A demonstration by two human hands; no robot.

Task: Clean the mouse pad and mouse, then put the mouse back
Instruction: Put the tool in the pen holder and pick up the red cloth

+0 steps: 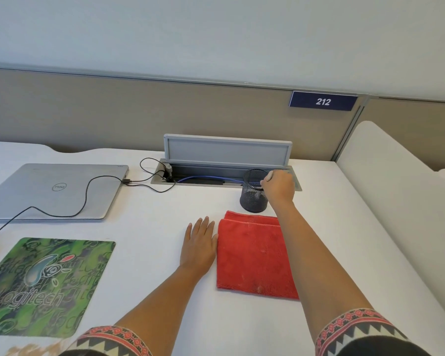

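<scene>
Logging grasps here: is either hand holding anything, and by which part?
The right hand grips the black mesh cup by its top rim. The left hand lies flat on the table, holding nothing.

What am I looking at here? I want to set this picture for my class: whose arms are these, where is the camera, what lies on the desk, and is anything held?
There is no machine: these are a person's two bare arms, filmed by one wide-angle camera worn on the head, looking forward and down. On the white desk lie a folded red cloth, a green patterned mouse pad and a closed silver laptop with a black cable plugged in; a black mesh pen cup stands behind the cloth. The left hand rests flat on the desk beside the cloth. The right hand reaches to the pen cup's rim, fingers curled; whether it grips anything cannot be told.
</scene>
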